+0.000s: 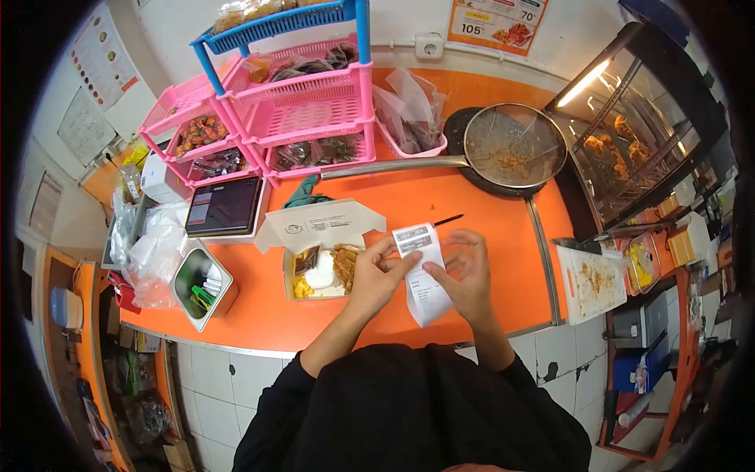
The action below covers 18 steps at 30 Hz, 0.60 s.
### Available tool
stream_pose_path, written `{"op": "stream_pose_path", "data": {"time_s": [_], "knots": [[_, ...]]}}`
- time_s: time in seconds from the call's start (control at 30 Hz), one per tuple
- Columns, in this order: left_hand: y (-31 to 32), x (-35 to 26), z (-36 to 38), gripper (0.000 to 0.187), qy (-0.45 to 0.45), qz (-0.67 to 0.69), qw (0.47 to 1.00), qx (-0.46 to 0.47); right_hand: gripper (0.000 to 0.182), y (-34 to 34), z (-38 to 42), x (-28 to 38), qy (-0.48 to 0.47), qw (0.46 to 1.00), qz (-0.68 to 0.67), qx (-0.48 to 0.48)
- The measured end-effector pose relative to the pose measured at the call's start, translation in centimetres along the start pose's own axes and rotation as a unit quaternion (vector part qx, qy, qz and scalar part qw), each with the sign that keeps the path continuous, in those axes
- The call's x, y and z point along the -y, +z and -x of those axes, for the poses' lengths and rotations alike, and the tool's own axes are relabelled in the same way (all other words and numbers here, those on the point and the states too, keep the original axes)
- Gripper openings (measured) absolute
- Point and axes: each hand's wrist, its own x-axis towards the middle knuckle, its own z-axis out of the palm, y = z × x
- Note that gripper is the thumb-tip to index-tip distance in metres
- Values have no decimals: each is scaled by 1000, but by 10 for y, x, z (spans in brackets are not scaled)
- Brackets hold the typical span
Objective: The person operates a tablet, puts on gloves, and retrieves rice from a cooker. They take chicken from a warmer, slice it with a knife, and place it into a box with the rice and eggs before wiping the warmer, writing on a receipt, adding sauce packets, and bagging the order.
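A printed paper receipt (425,287) hangs in front of me over the orange counter, its lower end curling. My left hand (377,275) pinches its left edge between thumb and fingers. My right hand (465,271) has its thumb on the receipt's right edge, with the fingers curled beside it. Left of the receipt stands a cardboard meal box (314,219) with its lid raised. Inside lie white rice (321,272), a piece of fried chicken (344,266), yellow food (302,285) and a dark sauce packet (307,259). A black pen (450,219) lies behind the receipt.
A long-handled strainer (515,145) rests on a dark pan at the back. Pink basket racks (303,98) and a tablet (223,208) stand at the left, near a metal container (203,287). To the right are a lit food warmer (629,134) and a cutting board (590,285) with a knife.
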Motion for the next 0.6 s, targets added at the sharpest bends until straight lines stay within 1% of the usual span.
{"op": "stream_pose_path", "data": {"time_s": [0.03,0.1,0.13,0.17,0.2,0.23,0.27,0.3,0.33,0.37,0.4,0.43,0.47,0.5,0.53,0.57,0.6], "knots": [[2,5,-2,25,-6,2,1000,1,61,-3,2,-5,5,1000,1,-2],[4,15,-7,26,-30,15,999,-22,69,-10,7,-16,-7,993,122,6],[6,22,-10,30,-26,24,999,-24,69,-12,12,-26,0,992,123,4],[6,31,-14,30,-33,25,999,-24,66,-13,21,-39,110,993,-12,38],[5,43,-19,34,-29,-12,998,-53,63,-14,29,-50,216,963,-147,69],[5,54,-24,38,-26,-49,995,-82,63,-17,35,-59,223,961,-147,65],[5,66,-28,43,-5,-104,990,-98,61,-20,44,-67,296,938,-176,45],[5,78,-31,43,-19,-102,990,-97,59,-23,54,-75,369,906,-205,23],[5,89,-36,44,-6,-216,970,-110,59,-23,66,-90,379,902,-205,18],[4,103,-40,45,8,-329,937,-118,56,-21,79,-107,342,930,-133,-19],[2,120,-43,41,44,-310,941,-124,53,-18,87,-112,302,950,-58,-55],[-2,137,-45,41,37,-309,943,-120,53,-17,93,-115,308,948,-57,-59],[-4,143,-45,41,27,-341,934,-104,51,-15,96,-113,290,954,50,-57],[-4,149,-45,41,17,-373,923,-89,48,-13,99,-112,269,949,156,-52],[-2,156,-46,41,12,-372,924,-87,48,-9,101,-114,274,948,156,-53],[-1,158,-46,38,109,-451,876,-129,48,-5,102,-117,211,948,225,-79],[1,160,-45,36,205,-522,811,-168,48,-3,104,-118,146,940,291,-103]]}}
